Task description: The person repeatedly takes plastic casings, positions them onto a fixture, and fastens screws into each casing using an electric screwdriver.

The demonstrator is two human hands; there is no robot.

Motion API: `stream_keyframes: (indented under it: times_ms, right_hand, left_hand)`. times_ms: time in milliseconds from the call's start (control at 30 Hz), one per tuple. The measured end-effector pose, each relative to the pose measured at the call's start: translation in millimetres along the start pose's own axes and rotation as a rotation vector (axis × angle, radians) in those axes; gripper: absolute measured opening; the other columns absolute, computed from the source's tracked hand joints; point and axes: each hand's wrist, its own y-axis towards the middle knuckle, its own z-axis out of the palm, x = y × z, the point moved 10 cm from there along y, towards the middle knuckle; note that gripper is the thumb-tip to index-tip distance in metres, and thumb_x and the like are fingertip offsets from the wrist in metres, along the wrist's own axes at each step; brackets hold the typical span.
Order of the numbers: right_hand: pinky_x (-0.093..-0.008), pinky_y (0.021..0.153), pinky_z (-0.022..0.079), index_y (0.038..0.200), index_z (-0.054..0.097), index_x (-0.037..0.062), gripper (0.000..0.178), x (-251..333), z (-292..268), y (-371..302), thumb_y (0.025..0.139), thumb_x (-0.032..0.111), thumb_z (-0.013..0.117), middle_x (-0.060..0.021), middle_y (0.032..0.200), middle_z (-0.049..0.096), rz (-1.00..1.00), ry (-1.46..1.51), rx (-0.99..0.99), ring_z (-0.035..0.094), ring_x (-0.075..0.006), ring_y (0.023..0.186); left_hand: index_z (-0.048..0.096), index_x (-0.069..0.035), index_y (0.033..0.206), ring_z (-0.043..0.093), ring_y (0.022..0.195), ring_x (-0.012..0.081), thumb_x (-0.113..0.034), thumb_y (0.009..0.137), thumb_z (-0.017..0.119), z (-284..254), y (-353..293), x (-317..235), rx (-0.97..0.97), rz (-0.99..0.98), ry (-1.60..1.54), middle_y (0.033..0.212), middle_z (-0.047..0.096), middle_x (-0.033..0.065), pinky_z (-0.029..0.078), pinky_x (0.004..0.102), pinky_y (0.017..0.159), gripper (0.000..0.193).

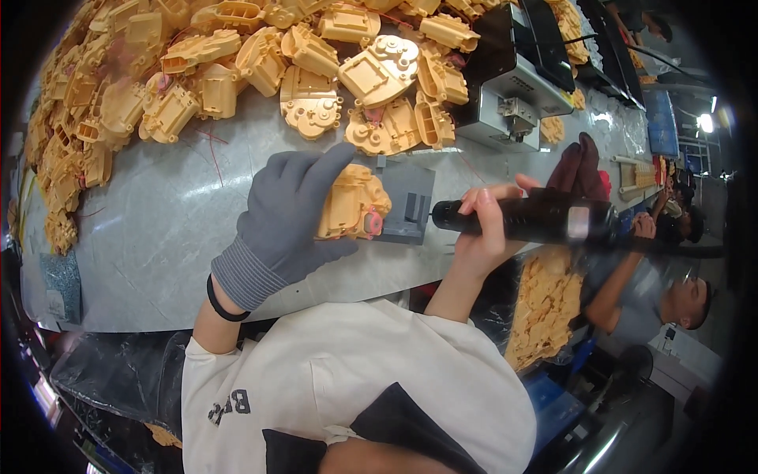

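Observation:
My left hand, in a grey knit glove, is closed round a yellow-orange plastic housing with a small pink part on its side. The housing is at the left edge of a grey fixture block on the bench; whether it rests in the block is hidden. My bare right hand grips a black electric screwdriver. The screwdriver lies nearly level, its tip pointing left at the block's right edge, apart from the housing. A cable runs from its rear end to the right.
A large heap of similar housings covers the bench's far left and middle. Back right stands a metal-faced device. Dark maroon gloves lie behind the screwdriver. More orange parts fill a container below the bench, and a co-worker is at far right.

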Motion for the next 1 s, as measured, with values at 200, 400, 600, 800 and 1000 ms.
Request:
stream_keyframes:
  times_ms: [200,400,600,800,1000]
  right_hand:
    - [-0.0318,0.057,0.043,0.112,0.041,-0.0007,0.043,-8,-1,-3,0.073,-0.005,0.057,-0.0079,0.065,0.048,0.042,-0.008,0.001,0.049,-0.0172,0.052]
    - [-0.0328,0.059,0.043,0.113,0.041,-0.0008,0.042,-11,-8,-1,0.074,-0.004,0.056,-0.0073,0.066,0.048,0.06,0.068,-0.032,0.049,-0.0176,0.052]
    - [-0.0333,0.059,0.043,0.113,0.042,-0.0007,0.042,-11,-6,-1,0.074,-0.004,0.056,-0.0075,0.066,0.049,0.063,0.05,-0.04,0.049,-0.0176,0.053]
    - [-0.033,0.061,0.043,0.113,0.041,-0.0003,0.042,-10,-6,-4,0.074,-0.004,0.056,-0.0075,0.066,0.048,0.082,-0.009,-0.042,0.05,-0.0171,0.054]
    - [-0.0326,0.062,0.042,0.115,0.039,0.0021,0.04,-6,-31,4,0.077,-0.004,0.052,-0.0055,0.064,0.046,0.034,0.065,-0.11,0.047,-0.0156,0.054]
  left_hand:
    - [0.035,-0.007,0.134,0.052,0.1,0.0322,-0.01,0.061,0.077,5,-4,-7,-0.129,0.126,-0.197,0.111,0.049,0.0169,0.046,0.0393,0.085,0.085]
    - [0.032,0.0,0.135,0.051,0.095,0.0264,-0.002,0.057,0.075,-3,-13,2,-0.183,-0.008,-0.373,0.11,0.048,0.0163,0.045,0.0337,0.083,0.089]
    - [0.044,-0.014,0.13,0.052,0.088,0.0272,-0.009,0.059,0.072,3,14,-41,-0.122,0.227,-0.008,0.107,0.049,0.0095,0.046,0.0364,0.077,0.077]
    - [0.049,-0.01,0.127,0.049,0.109,0.0315,-0.029,0.06,0.078,48,23,-79,0.098,0.37,-0.263,0.125,0.048,0.0146,0.041,0.0408,0.092,0.075]
    - [0.046,-0.017,0.13,0.04,0.121,0.0348,-0.034,0.059,0.078,49,21,-30,0.043,0.232,0.024,0.134,0.04,0.0159,0.032,0.0476,0.101,0.08]
